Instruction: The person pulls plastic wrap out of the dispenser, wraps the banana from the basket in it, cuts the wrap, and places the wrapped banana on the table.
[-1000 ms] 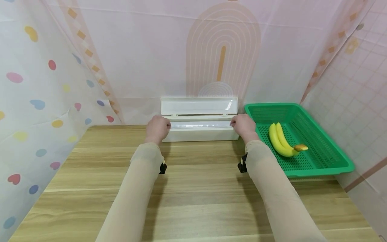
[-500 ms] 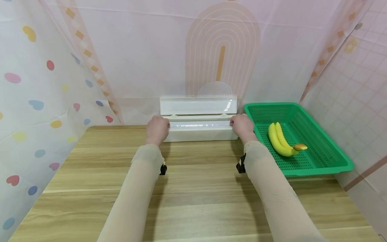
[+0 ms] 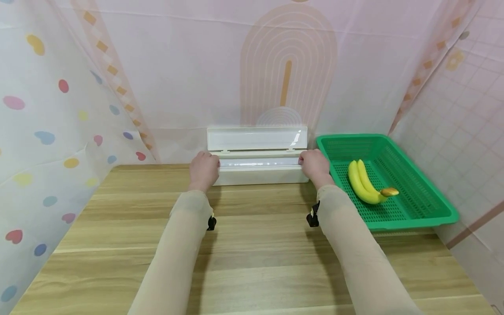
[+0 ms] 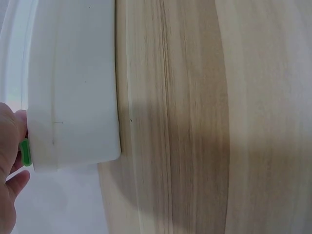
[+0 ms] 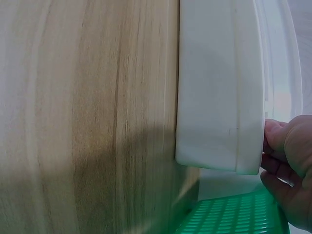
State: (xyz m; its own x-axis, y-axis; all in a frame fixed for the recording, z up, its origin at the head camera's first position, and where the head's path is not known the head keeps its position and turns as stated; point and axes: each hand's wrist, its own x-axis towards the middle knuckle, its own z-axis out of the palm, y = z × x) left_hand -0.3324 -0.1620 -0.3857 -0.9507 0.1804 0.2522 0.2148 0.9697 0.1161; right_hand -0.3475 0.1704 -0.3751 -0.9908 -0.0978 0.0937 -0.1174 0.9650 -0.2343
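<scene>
A long white cling film dispenser (image 3: 261, 176) stands at the back of the wooden table, its lid (image 3: 257, 138) raised. Inside lies a shiny, pale cling film roll (image 3: 260, 162). At the dispenser's left end, my left hand (image 3: 204, 169) has its fingers curled over the roll's end. A green end piece (image 4: 26, 152) shows beside those fingers in the left wrist view. My right hand (image 3: 316, 166) pinches at the opposite end, thumb (image 5: 276, 130) inside the dispenser's edge. The hands hide both roll ends in the head view.
To the right stands a green plastic basket (image 3: 425, 177) with yellow bananas (image 3: 364, 186) in it, close beside my right hand. Patterned cloth (image 3: 177, 65) hangs behind the table (image 3: 252, 258) and along both sides.
The whole scene shifts very slightly left in the head view. Both hands stay at the dispenser's ends, and the roll still lies inside.
</scene>
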